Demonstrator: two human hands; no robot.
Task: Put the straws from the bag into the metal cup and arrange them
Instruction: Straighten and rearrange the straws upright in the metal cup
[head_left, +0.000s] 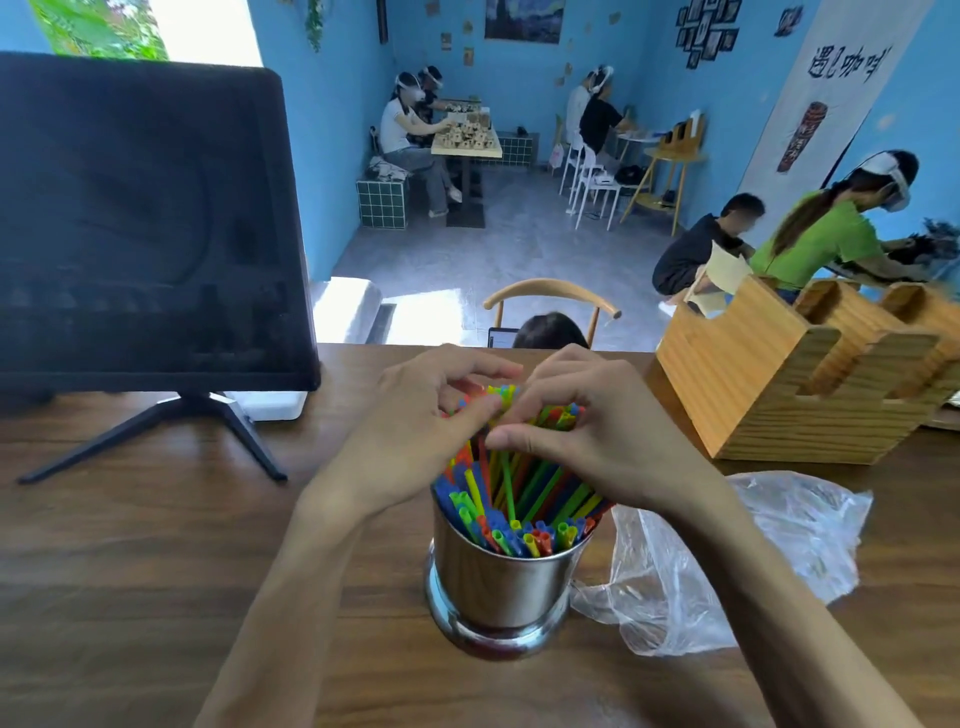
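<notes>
Two hands, left (415, 421) and right (587, 441), pinching many straws (511, 499), one metal cup (498, 587), one bag (727, 561)

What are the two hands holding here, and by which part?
Both the left hand and right hand grip the straws at their upper ends, above the metal cup.

A dark wooden worktop (130, 571) carries a black monitor (145, 218) on a splayed stand at left and a slotted wooden organiser (769, 395) at right, with seated people (410, 140) at café tables beyond.
</notes>
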